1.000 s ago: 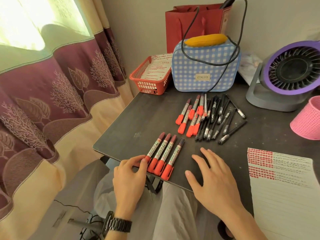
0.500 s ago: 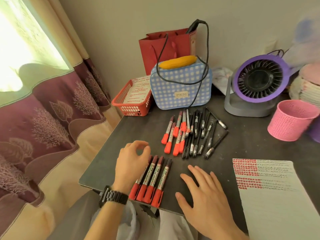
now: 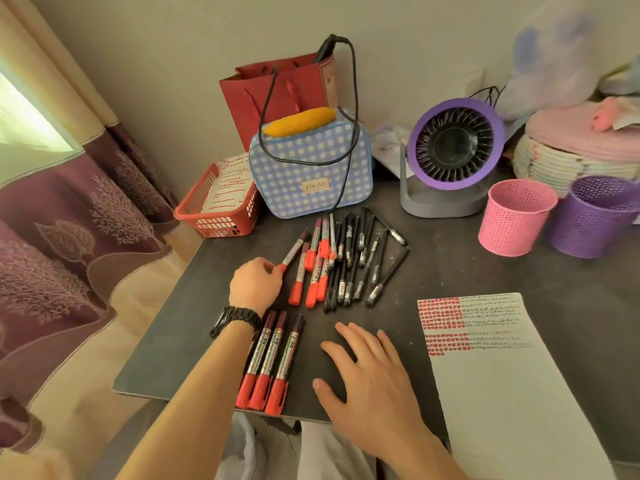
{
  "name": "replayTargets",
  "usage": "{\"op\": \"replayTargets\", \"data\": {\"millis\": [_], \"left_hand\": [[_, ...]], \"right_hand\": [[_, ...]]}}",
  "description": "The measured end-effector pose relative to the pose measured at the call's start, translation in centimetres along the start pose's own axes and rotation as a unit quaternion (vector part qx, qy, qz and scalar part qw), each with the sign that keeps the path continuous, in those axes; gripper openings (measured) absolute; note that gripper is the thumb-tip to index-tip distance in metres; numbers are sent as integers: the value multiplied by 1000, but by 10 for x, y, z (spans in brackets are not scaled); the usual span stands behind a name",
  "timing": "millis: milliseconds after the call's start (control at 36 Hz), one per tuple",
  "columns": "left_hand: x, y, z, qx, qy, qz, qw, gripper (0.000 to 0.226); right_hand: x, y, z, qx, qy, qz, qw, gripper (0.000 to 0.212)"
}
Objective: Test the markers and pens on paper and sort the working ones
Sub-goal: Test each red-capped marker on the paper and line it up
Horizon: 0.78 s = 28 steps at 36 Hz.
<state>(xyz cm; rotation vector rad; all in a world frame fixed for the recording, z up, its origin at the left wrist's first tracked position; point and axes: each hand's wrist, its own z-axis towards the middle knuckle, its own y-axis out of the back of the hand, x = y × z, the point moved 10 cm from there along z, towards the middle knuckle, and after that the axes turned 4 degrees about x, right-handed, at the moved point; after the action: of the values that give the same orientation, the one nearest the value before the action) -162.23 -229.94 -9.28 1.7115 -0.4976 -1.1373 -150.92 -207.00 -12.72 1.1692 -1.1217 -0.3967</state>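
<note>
Left hand (image 3: 256, 284) pinches marker (image 3: 294, 251) by its red end at left edge of pile (image 3: 346, 268); right hand (image 3: 374, 379) flat, empty on worktop (image 3: 467, 271). Risk: end pinch slips, marker drops back among neighbours.

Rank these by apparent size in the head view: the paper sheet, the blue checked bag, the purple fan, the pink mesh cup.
1. paper sheet (nearest the camera, so unsure)
2. blue checked bag and purple fan, about alike
3. pink mesh cup
</note>
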Motion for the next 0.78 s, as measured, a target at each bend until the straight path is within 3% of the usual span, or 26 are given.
{"op": "replayTargets", "data": {"millis": [167,333,500,694,778], "left_hand": [[11,5,-2,-33,-3,21,999,18],[27,8,-2,-25,13,23,999,28],[47,26,-17,-36,48,-190,980,27],[16,49,-106,-108,-72,-345,930,15],[6,42,-148,-102,-98,-376,916,22]], "right_hand": [[0,2,-1,-5,1,-2,1000,66],[1,0,1,-4,5,-7,1000,66],[0,1,1,-6,-1,-10,1000,68],[-2,6,0,-40,-10,5,999,66],[-3,17,-7,-73,-7,94,993,54]]}}
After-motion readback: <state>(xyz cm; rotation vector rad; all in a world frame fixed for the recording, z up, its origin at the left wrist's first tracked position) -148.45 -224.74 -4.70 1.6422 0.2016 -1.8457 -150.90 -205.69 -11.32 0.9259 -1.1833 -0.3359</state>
